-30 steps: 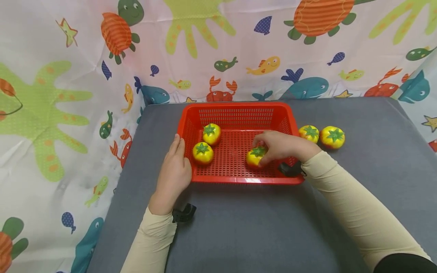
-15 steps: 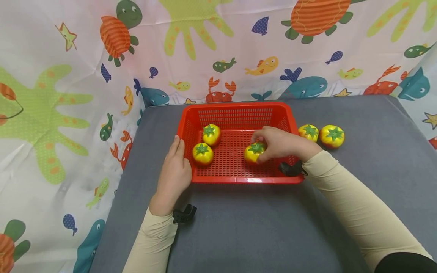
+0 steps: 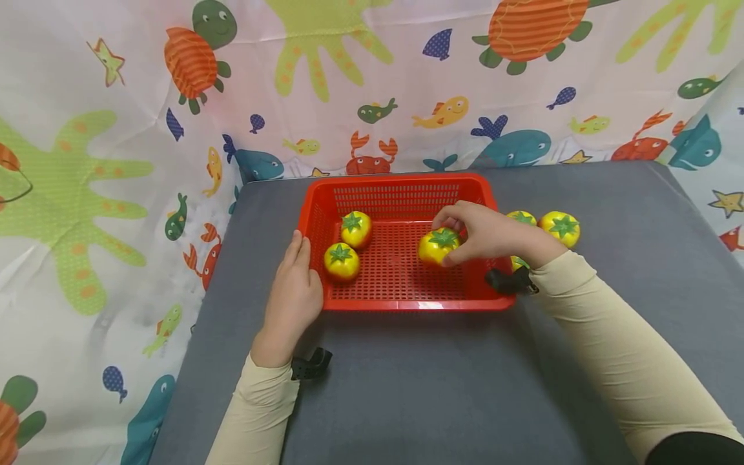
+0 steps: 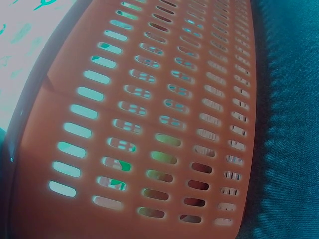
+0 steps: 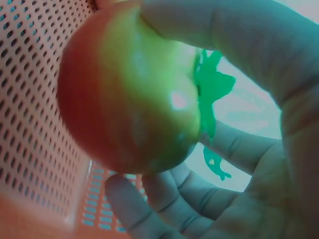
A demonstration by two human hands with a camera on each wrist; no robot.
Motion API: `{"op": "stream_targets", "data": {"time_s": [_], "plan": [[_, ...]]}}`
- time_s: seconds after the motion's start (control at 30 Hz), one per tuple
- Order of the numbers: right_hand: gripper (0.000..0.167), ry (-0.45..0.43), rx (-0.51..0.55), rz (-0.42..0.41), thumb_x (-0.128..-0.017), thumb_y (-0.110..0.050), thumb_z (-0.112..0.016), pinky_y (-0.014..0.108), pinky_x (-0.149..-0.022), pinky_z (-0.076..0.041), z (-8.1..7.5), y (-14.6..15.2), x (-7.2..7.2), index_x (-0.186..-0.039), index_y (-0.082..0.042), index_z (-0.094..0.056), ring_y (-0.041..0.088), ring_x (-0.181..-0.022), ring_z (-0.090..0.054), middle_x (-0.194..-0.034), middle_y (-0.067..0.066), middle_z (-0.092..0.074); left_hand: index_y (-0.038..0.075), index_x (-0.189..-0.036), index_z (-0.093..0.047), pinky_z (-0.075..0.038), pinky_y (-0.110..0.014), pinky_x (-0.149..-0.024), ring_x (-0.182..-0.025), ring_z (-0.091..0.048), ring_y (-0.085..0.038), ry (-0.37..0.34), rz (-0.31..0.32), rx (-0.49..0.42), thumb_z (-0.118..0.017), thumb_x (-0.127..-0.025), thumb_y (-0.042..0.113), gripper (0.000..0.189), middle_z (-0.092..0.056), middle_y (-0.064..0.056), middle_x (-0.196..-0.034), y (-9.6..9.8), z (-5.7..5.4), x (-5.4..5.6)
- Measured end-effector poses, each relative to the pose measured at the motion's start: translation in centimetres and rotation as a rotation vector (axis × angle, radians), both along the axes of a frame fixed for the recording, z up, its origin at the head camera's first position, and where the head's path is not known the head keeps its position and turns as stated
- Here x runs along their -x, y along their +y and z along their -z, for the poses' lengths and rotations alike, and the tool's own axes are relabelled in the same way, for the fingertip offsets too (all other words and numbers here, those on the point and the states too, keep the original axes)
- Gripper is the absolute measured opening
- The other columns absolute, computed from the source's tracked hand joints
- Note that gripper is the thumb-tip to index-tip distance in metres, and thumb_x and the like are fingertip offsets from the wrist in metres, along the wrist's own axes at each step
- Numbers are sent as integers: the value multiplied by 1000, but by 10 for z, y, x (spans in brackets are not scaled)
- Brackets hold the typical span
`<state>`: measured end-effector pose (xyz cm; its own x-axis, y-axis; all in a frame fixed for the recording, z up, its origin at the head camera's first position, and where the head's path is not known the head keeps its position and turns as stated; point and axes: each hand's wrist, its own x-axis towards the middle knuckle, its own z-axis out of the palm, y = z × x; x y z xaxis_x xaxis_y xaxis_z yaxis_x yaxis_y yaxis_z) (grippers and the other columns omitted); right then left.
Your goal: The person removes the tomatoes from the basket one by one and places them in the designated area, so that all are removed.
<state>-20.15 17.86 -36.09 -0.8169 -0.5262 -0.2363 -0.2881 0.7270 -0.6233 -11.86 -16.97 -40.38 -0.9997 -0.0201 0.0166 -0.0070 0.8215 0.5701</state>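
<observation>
My right hand [image 3: 485, 232] grips a yellow-and-red toy tomato [image 3: 440, 245] with a green star-shaped leaf top, inside the right half of a red plastic basket [image 3: 418, 306]. In the right wrist view, the thumb lies over the held tomato [image 5: 134, 94] and the fingers curl beneath it, with the perforated basket wall [image 5: 30, 99] beside it. My left hand [image 3: 293, 297] rests along the basket's left side, fingers straight. The left wrist view shows the slotted basket wall [image 4: 169, 89] close up. Two more tomatoes, one farther back [image 3: 356, 230] and one nearer [image 3: 341, 262], sit in the basket's left half.
On the grey table [image 3: 418, 387], right of the basket, stand a tomato [image 3: 560, 229] in full view, another [image 3: 521, 217] partly behind my right hand, and a third [image 3: 518, 263] mostly hidden by my wrist. A sea-animal printed curtain [image 3: 325, 129] borders the back and sides.
My right hand has raised the tomato slightly from low in the basket. A tomato beneath my right wrist has come partly into sight. My left hand stays at the basket's side.
</observation>
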Motion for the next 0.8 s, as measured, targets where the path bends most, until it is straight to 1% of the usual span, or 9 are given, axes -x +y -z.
{"op": "stream_targets", "data": {"time_s": [0.2,0.43,0.57,0.67,0.8], "plan": [[60,29,-7,38,-77,-31,-94,47,-89,-56,-8,14,-3,-127,-15,-64,30,-114,-54,-123,11,-60,0,-163,-31,-32,-59,-121,-157,-29,-37,5,0,-4,-49,-104,11,63,-19,-12,-175,0,0,0],[59,17,18,90,-77,-25,-93,43,-85,-59,-23,26,-9,-127,-13,-63,31,-114,-53,-123,12,-57,-1,-163,-32,-31,-59,-122,-157,-29,-37,15,4,-2,-48,-103,11,63,-20,-12,-175,0,2,0],[60,15,30,121,-78,-22,-93,40,-82,-60,-33,35,-12,-128,-12,-63,32,-111,-54,-122,13,-56,0,-163,-32,-33,-60,-121,-157,-29,-38,12,-4,2,-49,-103,12,63,-20,-12,-175,1,2,0],[61,14,30,145,-78,-22,-93,40,-81,-61,-39,42,-13,-130,-12,-63,32,-111,-54,-124,13,-55,0,-163,-32,-33,-60,-121,-157,-29,-38,13,-9,8,-49,-103,14,63,-20,-12,-175,1,2,-1],[61,44,8,161,-78,-25,-93,40,-81,-59,-44,52,-15,-131,-12,-63,32,-114,-52,-127,13,-55,0,-163,-32,-31,-60,-122,-157,-29,-37,21,-11,9,-48,-103,18,64,-20,-12,-175,1,3,-1]]}}
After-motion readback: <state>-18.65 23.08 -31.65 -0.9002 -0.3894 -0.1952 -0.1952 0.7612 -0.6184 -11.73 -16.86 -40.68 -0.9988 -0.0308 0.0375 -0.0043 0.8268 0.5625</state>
